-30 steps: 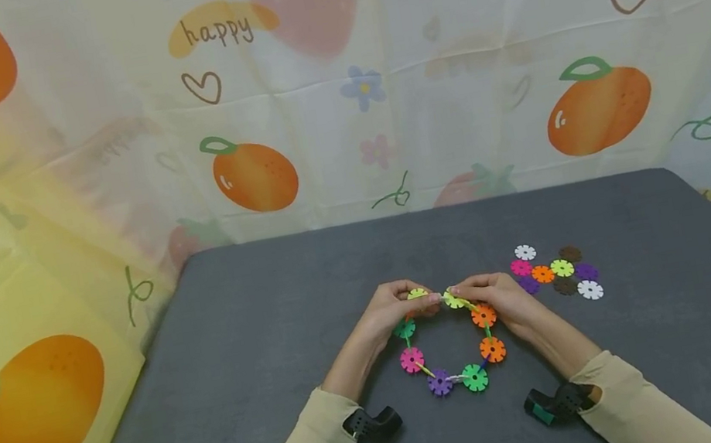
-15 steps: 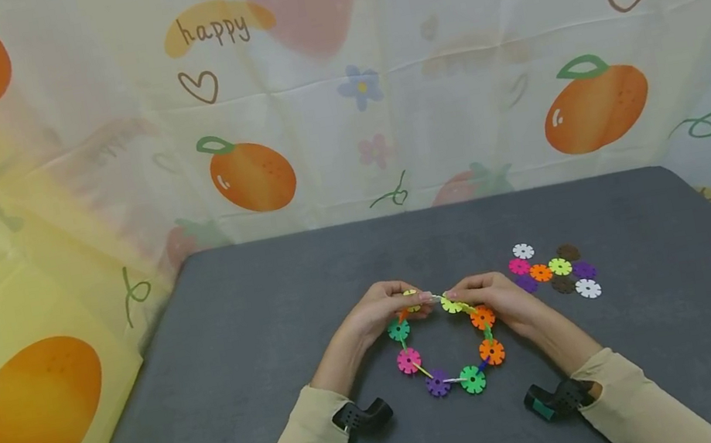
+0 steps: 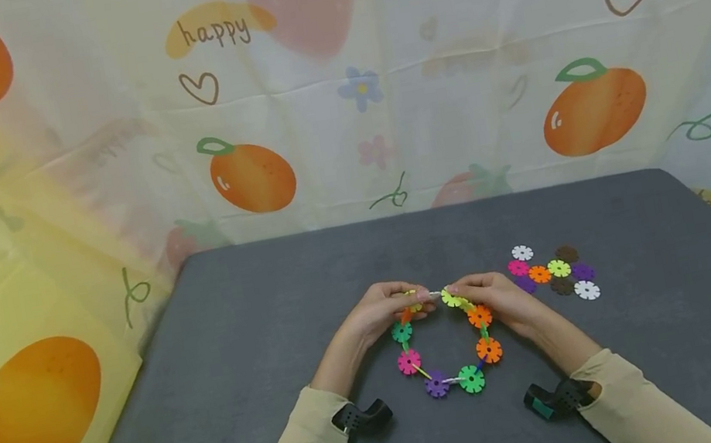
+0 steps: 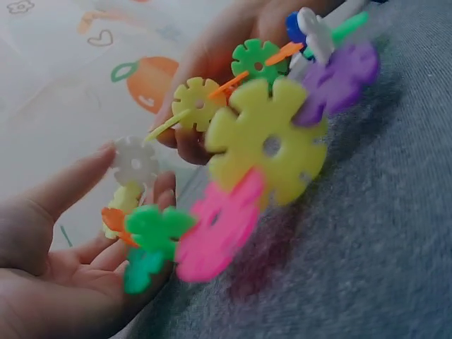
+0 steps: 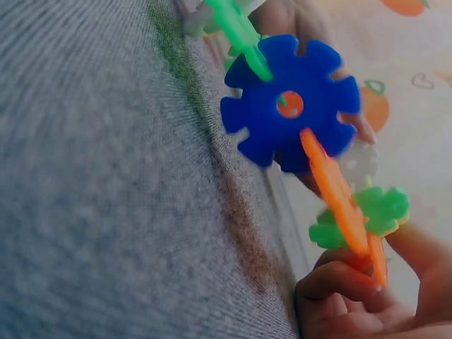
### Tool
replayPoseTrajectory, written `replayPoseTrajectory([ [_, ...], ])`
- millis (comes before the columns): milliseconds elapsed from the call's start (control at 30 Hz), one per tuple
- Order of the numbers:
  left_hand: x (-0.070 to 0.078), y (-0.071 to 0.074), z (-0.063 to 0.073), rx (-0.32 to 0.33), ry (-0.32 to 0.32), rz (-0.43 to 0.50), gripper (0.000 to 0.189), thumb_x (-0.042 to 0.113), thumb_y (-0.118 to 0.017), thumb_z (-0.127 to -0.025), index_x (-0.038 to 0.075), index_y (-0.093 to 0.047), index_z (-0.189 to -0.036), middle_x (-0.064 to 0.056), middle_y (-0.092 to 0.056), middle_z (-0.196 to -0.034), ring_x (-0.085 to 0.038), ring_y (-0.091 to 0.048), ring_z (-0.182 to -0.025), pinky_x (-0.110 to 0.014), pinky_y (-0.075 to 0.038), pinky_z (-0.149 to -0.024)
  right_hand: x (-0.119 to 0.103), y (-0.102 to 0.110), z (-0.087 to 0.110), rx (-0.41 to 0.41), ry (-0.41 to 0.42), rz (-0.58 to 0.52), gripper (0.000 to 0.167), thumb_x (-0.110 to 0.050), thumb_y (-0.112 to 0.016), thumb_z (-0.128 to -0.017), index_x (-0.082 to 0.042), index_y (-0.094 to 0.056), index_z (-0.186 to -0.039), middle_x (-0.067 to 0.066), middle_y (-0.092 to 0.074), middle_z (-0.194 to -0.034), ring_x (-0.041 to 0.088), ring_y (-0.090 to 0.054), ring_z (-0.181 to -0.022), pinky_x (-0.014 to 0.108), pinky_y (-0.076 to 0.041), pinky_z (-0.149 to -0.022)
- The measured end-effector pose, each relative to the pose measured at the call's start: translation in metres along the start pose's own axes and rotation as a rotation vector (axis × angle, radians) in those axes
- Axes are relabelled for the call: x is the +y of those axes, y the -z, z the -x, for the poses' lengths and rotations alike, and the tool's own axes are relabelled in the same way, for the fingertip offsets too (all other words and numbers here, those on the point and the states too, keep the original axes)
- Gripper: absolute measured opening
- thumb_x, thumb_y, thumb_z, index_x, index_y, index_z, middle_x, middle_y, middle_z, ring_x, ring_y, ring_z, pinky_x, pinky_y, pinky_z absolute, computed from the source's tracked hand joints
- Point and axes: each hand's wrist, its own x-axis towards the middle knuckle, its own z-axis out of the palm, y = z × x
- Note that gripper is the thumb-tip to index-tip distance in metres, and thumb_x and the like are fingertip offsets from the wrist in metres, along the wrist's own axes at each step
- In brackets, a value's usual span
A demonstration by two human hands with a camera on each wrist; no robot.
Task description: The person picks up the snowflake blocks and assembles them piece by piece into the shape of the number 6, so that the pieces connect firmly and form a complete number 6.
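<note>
A chain of colourful notched plastic snowflake discs (image 3: 471, 379) forms a ring on the grey table. At the ring's far side, my left hand (image 3: 387, 308) pinches a white disc (image 4: 135, 162) between thumb and fingers, with a yellow disc (image 4: 121, 201) linked behind it. Opposite it, my right hand (image 3: 498, 295) grips the other end near a yellow-green disc (image 3: 451, 297). The white disc's edge lies very close to an edge-on yellow disc (image 4: 168, 126); whether they are joined I cannot tell. A blue disc (image 5: 289, 102) stands large in the right wrist view.
Loose discs in white (image 3: 587, 290), orange (image 3: 539, 274), brown, purple, pink and yellow-green lie on the table (image 3: 268, 291) to the right of my right hand. Black wrist cameras (image 3: 363, 416) sit on both forearms. A fruit-patterned cloth (image 3: 315, 150) hangs behind the table.
My left hand has shifted slightly left, and the white disc now shows between the two hands. The ring's left side moved a little with it. My right hand has hardly moved.
</note>
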Motion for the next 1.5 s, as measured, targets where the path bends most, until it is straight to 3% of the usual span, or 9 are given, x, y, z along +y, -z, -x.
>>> replayPoseTrajectory([
  [167,0.000,0.007,0.001,0.001,0.025,0.061,0.042,0.028,-0.060,-0.098,-0.002,-0.062,-0.126,-0.019,-0.069,-0.120,-0.019,-0.071,-0.102,-0.040,-0.054,-0.100,0.001,0.000,0.000,0.057,0.011,-0.022,0.041,-0.035,-0.058,-0.097,-0.001,-0.063,-0.120,-0.002,-0.058,-0.114,0.014,-0.049,-0.104,0.028,-0.041,-0.092],
  [333,0.001,0.014,0.001,0.067,0.047,0.040,0.035,0.018,-0.057,-0.099,-0.008,-0.063,-0.123,-0.012,-0.071,-0.113,-0.013,-0.069,-0.100,-0.042,-0.042,-0.113,-0.001,0.001,0.001,0.146,0.042,0.021,0.033,-0.026,-0.051,-0.100,0.002,-0.063,-0.112,-0.005,-0.050,-0.083,0.011,-0.044,-0.076,0.024,-0.040,-0.070],
  [500,0.000,0.016,0.002,0.031,0.041,0.041,0.030,0.008,-0.057,-0.098,-0.011,-0.062,-0.121,-0.015,-0.073,-0.105,-0.014,-0.072,-0.090,-0.040,-0.052,-0.103,-0.003,0.000,0.004,0.266,0.047,0.144,0.027,-0.025,-0.052,-0.099,0.001,-0.062,-0.095,-0.005,-0.040,-0.062,0.008,-0.037,-0.056,0.022,-0.034,-0.052],
  [633,-0.001,0.016,0.003,0.008,0.030,0.056,0.029,0.011,-0.059,-0.097,-0.006,-0.061,-0.120,-0.013,-0.075,-0.094,-0.017,-0.074,-0.083,-0.042,-0.058,-0.092,-0.004,-0.003,0.004,0.362,0.144,0.314,0.025,-0.027,-0.059,-0.096,-0.003,-0.066,-0.089,-0.003,-0.055,-0.070,0.009,-0.047,-0.060,0.023,-0.042,-0.054],
  [800,-0.001,0.011,0.004,0.040,-0.001,0.005,0.031,0.015,-0.059,-0.098,-0.007,-0.064,-0.118,-0.007,-0.075,-0.085,-0.013,-0.074,-0.075,-0.040,-0.060,-0.088,-0.006,-0.009,0.004,0.295,0.390,0.463,0.018,-0.029,-0.071,-0.090,-0.015,-0.072,-0.102,0.002,-0.064,-0.095,0.017,-0.051,-0.080,0.026,-0.047,-0.065],
  [967,0.000,0.002,0.006,0.062,-0.028,-0.009,0.032,0.018,-0.060,-0.097,-0.009,-0.065,-0.115,-0.008,-0.075,-0.083,-0.012,-0.073,-0.072,-0.038,-0.061,-0.085,-0.007,-0.014,0.004,0.199,0.541,0.504,0.007,-0.017,-0.076,-0.085,-0.016,-0.072,-0.092,-0.002,-0.062,-0.086,0.014,-0.050,-0.072,0.024,-0.045,-0.059],
  [1267,0.001,-0.014,0.007,0.164,-0.064,0.006,0.027,0.015,-0.063,-0.095,-0.007,-0.070,-0.108,-0.020,-0.073,-0.098,-0.012,-0.073,-0.070,-0.035,-0.061,-0.083,0.000,-0.020,0.003,0.270,0.779,0.571,0.012,-0.002,-0.076,-0.082,-0.011,-0.069,-0.078,-0.005,-0.062,-0.077,0.003,-0.049,-0.066,0.021,-0.046,-0.056],
  [1367,0.000,-0.017,0.005,0.191,-0.079,0.033,0.026,0.015,-0.063,-0.095,-0.007,-0.070,-0.107,-0.020,-0.073,-0.101,-0.013,-0.073,-0.072,-0.036,-0.061,-0.083,0.000,-0.023,0.003,0.319,0.818,0.585,0.014,-0.001,-0.077,-0.081,-0.011,-0.068,-0.078,-0.006,-0.061,-0.076,0.003,-0.048,-0.066,0.021,-0.046,-0.055],
  [1500,0.003,-0.016,0.004,0.163,-0.076,0.100,0.027,0.013,-0.064,-0.094,-0.010,-0.068,-0.109,-0.014,-0.073,-0.091,-0.013,-0.073,-0.071,-0.038,-0.062,-0.081,-0.005,-0.027,0.005,0.326,0.769,0.560,0.010,-0.006,-0.075,-0.084,-0.013,-0.068,-0.085,-0.005,-0.063,-0.080,0.005,-0.051,-0.066,0.022,-0.048,-0.058],
])
